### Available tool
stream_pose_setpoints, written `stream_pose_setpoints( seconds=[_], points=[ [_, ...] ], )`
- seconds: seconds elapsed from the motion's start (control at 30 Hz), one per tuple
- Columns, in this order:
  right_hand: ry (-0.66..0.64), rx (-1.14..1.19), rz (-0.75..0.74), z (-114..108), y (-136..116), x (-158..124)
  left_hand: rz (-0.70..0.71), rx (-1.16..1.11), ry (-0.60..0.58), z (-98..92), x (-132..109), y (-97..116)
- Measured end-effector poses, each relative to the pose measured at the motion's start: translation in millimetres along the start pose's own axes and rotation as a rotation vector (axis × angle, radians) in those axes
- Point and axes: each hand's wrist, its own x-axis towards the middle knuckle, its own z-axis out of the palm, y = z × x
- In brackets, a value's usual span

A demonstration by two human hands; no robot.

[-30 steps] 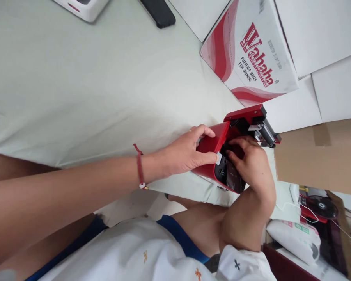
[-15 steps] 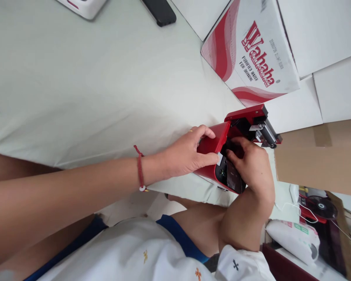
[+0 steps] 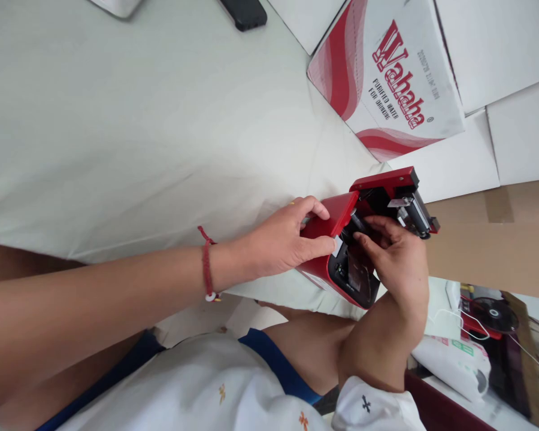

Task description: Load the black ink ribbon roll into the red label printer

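Observation:
A red box-shaped device (image 3: 336,208), which looks like a small label printer, stands with its lid (image 3: 384,178) swung back. On the lid sits a dark roller (image 3: 415,212). My left hand (image 3: 291,236) grips the casing, fingers over one side and thumb beside a white tab (image 3: 337,246) on the rim. Inside the black cavity, the thumb and forefinger of my right hand (image 3: 397,254) close at the end of a black cylindrical part (image 3: 357,221). A smoky, see-through flap (image 3: 360,273) lies below those fingertips. The other right fingers are curled and partly hidden.
A pale green cloth (image 3: 161,120) covers the table. A Wahaha water carton (image 3: 386,78) and white boxes (image 3: 498,48) stand behind the device, with a brown carton (image 3: 489,239) to the right. A black phone-like object (image 3: 247,15) lies at the top.
My right hand has drawn back slightly from the cavity, and the black cylindrical part now shows at its fingertips. The device has shifted slightly right and down in view. My left hand keeps its grip.

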Motion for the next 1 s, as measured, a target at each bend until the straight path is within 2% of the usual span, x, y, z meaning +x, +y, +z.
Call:
stream_pose_setpoints(
  seconds=[0.1,0.2,0.3,0.37,0.43,0.5,0.57,0.7,0.9,1.0],
  points=[
    [0.095,-0.047,-0.005,0.3,-6.6,-1.4,0.001,-0.011,0.002,0.6,0.3,0.0],
    [0.071,-0.025,-0.061,-23.5,-2.0,-16.1,-0.009,0.004,0.007,0.5,-0.3,1.0],
    [-0.057,0.056,-0.107,-69.8,28.5,-38.2,-0.03,0.013,-0.004,-0.3,-1.3,2.0],
    [0.009,0.135,-0.097,-98.2,58.3,-46.8,-0.032,0.021,-0.003,-0.9,-1.6,2.1],
    [0.08,0.187,-0.017,-112.3,86.3,-44.4,-0.033,0.018,-0.001,-1.2,-1.4,1.8],
    [0.044,0.116,0.08,-109.2,106.7,-30.9,-0.036,0.01,0.001,-0.9,-0.8,1.3],
    [-0.022,0.036,0.146,-94.6,119.1,-11.7,-0.036,0.011,0.01,-0.5,-0.3,0.9],
    [-0.123,-0.047,0.199,-66.8,128.6,15.1,-0.043,0.005,0.011,0.0,-0.2,0.6],
    [-0.071,-0.069,0.144,-49.1,113.9,18.1,-0.055,0.033,0.019,-0.3,-0.2,0.9],
    [-0.19,-0.018,0.073,-29.0,95.6,23.2,-0.051,0.049,0.027,-0.4,0.1,-0.3]
  ],
)
